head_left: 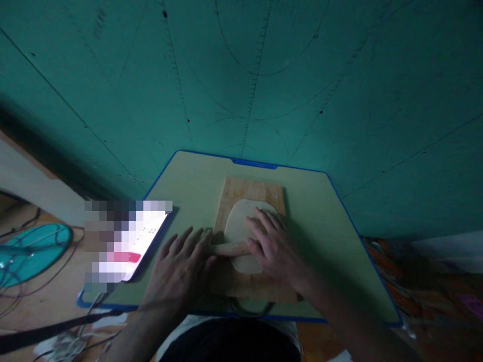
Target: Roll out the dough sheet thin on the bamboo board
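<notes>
Dough (pixel 237 221) lies as a flat, rounded sheet on the wooden board (pixel 251 188), itself on the small table (pixel 313 226); from the head view, I judge rolling out to be the step in hand. My left hand (pixel 181 269) rests with fingers extended and spread at the left end of the rolling pin (pixel 228 249), while my right hand (pixel 273 246) reaches, fingers extended, over the pin and dough; palm contact I cannot tell. The next move, I judge, calls for level pressure from both hands.
</notes>
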